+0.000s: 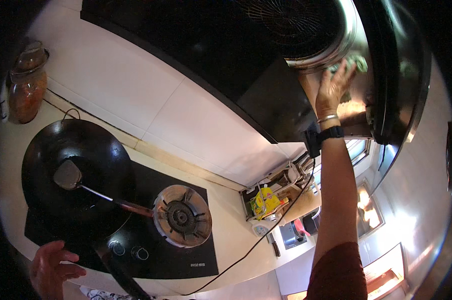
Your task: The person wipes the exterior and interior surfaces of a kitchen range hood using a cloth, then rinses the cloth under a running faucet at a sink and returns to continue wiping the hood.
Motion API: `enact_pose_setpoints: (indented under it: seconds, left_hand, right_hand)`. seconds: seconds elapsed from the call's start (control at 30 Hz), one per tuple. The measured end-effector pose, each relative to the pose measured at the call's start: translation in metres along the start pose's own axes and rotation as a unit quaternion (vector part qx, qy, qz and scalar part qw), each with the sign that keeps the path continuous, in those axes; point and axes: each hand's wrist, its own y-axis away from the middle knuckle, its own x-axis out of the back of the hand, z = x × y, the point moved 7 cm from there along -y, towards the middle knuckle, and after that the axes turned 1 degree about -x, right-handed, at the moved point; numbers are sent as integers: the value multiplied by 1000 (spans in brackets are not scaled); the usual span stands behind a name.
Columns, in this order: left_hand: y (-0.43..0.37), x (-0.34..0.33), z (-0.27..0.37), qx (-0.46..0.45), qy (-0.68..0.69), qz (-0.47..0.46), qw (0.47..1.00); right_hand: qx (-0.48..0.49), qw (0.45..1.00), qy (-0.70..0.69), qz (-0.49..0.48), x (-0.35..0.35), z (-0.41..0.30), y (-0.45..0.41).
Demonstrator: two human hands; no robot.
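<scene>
My right hand (331, 92) is raised to the underside of a dark range hood (211, 48). A pale green cloth (357, 63) lies under its fingers, pressed to the metal beside the hood's round fan grille (286, 18). A bracelet and a black wrist strap (331, 132) circle that wrist. Low at the left, my left hand (55, 268) is empty, its fingers bent and apart, near the front edge of the black gas hob (166, 264). Behind it on the hob stands a black wok (42, 157) with a spatula (67, 174) lying in it.
The spatula's handle reaches towards a bare gas burner (181, 216). A black cable (256, 243) hangs across the counter. A rack (250, 217) with a yellow packet (267, 202), a knife (274, 247) and a sink (293, 234) lie rightward. A glass jar (27, 90) stands far left.
</scene>
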Motion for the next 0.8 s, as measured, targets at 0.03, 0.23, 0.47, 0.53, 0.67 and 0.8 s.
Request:
enact_pose_setpoints:
  seconds: [0.03,0.23,0.47,0.53,0.67,0.8]
  left_hand:
    - [-7,14,-19,-3,4,-4,1000]
    - [-19,5,-69,183,252,-90,946]
    - [-5,-30,-29,-36,-18,-79,996]
    - [-2,-25,-26,-60,-21,-62,996]
    - [3,-11,-20,-54,-7,-34,998]
    - [11,-8,1,-48,-14,2,999]
  right_hand:
    - [37,996,78,5,-2,5,-6]
    - [94,985,143,23,12,28,-26]
    - [-201,972,125,11,24,109,70]
    - [-197,972,126,34,23,141,102]
    - [-406,908,-42,89,14,186,125]
    - [-401,878,-197,168,5,136,59]
